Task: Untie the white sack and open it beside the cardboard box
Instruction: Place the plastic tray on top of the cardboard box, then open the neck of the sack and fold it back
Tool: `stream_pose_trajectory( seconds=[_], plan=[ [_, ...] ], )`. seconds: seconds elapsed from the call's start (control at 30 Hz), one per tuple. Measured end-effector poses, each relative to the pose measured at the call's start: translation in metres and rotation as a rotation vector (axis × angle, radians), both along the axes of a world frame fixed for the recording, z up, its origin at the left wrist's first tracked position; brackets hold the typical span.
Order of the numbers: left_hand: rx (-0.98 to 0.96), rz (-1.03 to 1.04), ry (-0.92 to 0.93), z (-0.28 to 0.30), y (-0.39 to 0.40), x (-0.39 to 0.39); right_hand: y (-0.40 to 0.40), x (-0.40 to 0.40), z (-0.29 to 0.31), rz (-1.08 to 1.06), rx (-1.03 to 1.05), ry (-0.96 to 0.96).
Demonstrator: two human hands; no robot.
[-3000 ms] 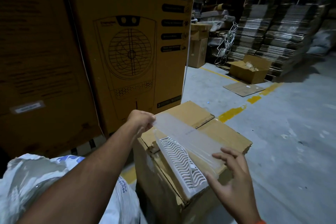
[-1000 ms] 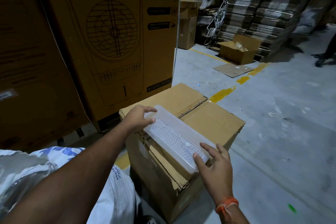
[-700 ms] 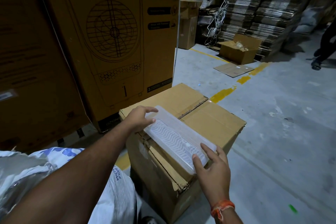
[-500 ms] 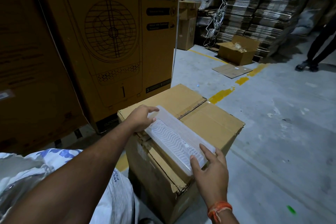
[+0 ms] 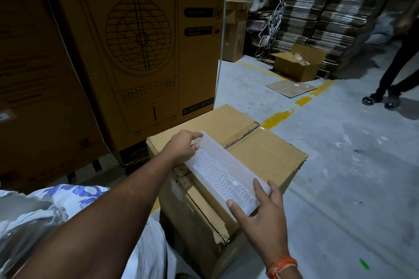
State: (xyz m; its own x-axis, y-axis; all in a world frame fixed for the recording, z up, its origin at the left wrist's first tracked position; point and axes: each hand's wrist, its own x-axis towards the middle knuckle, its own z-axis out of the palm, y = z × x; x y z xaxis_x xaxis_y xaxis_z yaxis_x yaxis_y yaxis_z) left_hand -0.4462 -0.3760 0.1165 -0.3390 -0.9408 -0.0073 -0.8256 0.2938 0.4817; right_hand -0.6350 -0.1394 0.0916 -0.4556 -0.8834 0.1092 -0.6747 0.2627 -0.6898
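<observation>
A white sack (image 5: 45, 208) with blue print lies at the lower left, partly hidden under my left forearm, right beside the closed cardboard box (image 5: 260, 149). A white plastic grille panel in a clear sleeve (image 5: 222, 172) lies flat along the box's near top edge. My left hand (image 5: 182, 146) holds its far end, fingers curled over it. My right hand (image 5: 260, 208) rests on its near end with fingers spread; an orange thread is tied at the wrist.
Tall air-cooler cartons (image 5: 140, 47) stand close behind and left of the box. An open carton (image 5: 297, 63) and flattened cardboard stacks (image 5: 328, 11) sit at the back. A person's legs (image 5: 392, 75) stand at the right on grey concrete floor (image 5: 351, 176) with yellow markings.
The grille panel has come down from mid-air to lie flat on the box top, both hands staying on its ends. A person has walked into view at the right.
</observation>
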Motion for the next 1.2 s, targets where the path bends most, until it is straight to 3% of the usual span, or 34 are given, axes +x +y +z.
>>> stream_pose_trajectory(
  seconds=[0.2,0.4,0.5,0.77,0.93,1.2],
  plan=[
    [-0.041,0.043,-0.018,0.007,0.010,-0.003,0.000,0.002,0.009,-0.011,0.061,0.033],
    [-0.184,0.187,0.234,0.026,0.067,0.026,0.008,0.025,0.038,-0.019,-0.143,0.140],
    [-0.188,0.229,0.298,0.040,0.119,0.062,0.012,0.060,0.055,0.120,-0.239,0.151],
    [-0.198,0.385,0.191,0.063,0.317,0.197,0.089,0.189,0.070,0.674,-0.027,0.033],
    [-0.178,0.504,0.149,0.085,0.427,0.264,0.157,0.253,0.061,0.833,-0.006,0.031],
    [-0.109,0.665,0.200,0.068,0.465,0.333,0.176,0.323,0.050,0.955,0.037,0.053]
  ],
)
